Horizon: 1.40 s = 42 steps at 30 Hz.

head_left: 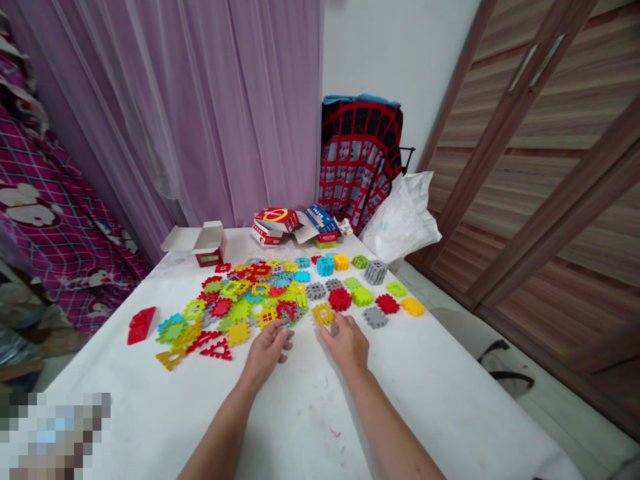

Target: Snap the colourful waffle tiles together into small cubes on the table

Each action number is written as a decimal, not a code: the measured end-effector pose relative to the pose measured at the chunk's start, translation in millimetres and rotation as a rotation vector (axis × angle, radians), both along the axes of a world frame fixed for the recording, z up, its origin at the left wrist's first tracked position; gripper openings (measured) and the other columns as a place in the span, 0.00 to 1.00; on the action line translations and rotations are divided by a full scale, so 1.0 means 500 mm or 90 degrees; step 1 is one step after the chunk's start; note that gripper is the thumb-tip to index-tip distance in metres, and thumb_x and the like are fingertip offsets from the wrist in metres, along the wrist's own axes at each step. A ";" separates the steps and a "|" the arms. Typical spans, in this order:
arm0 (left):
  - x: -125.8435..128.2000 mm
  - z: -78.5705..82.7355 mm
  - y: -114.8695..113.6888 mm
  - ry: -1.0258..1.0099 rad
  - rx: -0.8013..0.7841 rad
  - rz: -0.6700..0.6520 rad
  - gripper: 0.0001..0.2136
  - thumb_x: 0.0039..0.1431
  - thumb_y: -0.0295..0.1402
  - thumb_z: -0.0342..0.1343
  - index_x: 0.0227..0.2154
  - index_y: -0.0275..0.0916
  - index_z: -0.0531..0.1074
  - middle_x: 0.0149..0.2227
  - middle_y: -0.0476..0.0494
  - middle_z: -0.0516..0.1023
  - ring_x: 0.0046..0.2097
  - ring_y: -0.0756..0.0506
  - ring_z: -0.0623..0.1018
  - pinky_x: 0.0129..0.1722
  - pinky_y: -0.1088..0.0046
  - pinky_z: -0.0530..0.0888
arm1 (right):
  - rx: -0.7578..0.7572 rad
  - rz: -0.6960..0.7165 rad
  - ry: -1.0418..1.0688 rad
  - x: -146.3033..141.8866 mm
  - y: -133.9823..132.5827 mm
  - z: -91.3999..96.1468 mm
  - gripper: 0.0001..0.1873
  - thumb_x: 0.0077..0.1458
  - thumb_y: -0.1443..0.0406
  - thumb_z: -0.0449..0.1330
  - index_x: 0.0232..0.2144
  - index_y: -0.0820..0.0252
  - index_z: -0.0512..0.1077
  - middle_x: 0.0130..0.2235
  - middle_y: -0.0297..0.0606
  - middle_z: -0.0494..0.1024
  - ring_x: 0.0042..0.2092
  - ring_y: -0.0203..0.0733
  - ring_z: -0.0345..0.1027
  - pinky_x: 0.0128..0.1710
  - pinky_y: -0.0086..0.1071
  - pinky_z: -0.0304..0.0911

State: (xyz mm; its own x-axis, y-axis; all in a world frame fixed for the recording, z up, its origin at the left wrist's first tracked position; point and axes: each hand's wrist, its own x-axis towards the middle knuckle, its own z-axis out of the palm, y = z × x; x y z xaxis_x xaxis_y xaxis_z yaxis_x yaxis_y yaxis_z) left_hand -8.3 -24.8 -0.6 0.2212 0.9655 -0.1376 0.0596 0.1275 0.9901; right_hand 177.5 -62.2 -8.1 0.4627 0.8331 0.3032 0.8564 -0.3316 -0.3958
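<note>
My right hand is at the near edge of a yellow interlocking window tile, with thumb and fingers closed on it. My left hand hovers by the near edge of a mixed pile, its fingers loosely bent and apart. Beside that hand lie a yellow square tile and a red window tile. Right of the pile, sorted tiles stand in small groups: a red stack, a lime green stack, a grey tile and a tall grey stack.
Opened boxes, one red and white and one blue, stand along the back of the white table. A red roof-shaped piece lies at left. A white plastic bag hangs at the right back corner, near a wooden wardrobe.
</note>
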 end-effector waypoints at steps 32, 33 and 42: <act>-0.004 0.008 -0.006 -0.047 -0.025 -0.011 0.22 0.45 0.45 0.60 0.43 0.39 0.69 0.35 0.45 0.77 0.30 0.50 0.75 0.21 0.79 0.70 | -0.086 -0.030 -0.069 -0.004 0.025 0.006 0.24 0.53 0.49 0.57 0.47 0.56 0.71 0.42 0.39 0.75 0.43 0.42 0.69 0.38 0.30 0.60; -0.004 0.008 -0.006 -0.046 -0.025 -0.012 0.22 0.46 0.45 0.60 0.43 0.40 0.69 0.35 0.45 0.77 0.30 0.50 0.75 0.21 0.79 0.70 | -0.085 -0.029 -0.069 -0.004 0.025 0.004 0.24 0.53 0.49 0.57 0.47 0.56 0.71 0.42 0.39 0.75 0.43 0.42 0.69 0.38 0.30 0.60; -0.005 0.010 -0.007 -0.045 -0.024 -0.009 0.22 0.46 0.44 0.60 0.43 0.40 0.70 0.35 0.44 0.78 0.30 0.50 0.76 0.21 0.79 0.70 | -0.090 -0.022 -0.059 -0.005 0.024 0.008 0.24 0.52 0.50 0.58 0.48 0.55 0.71 0.42 0.39 0.75 0.44 0.42 0.69 0.39 0.31 0.60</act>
State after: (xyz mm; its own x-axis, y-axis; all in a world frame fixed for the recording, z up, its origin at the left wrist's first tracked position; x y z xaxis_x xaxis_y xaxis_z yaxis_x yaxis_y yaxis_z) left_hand -10.5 -28.5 4.5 0.2450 0.9567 -0.1572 -0.0075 0.1640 0.9864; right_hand 175.0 -50.1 -4.1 0.4679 0.8542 0.2266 0.8738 -0.4088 -0.2633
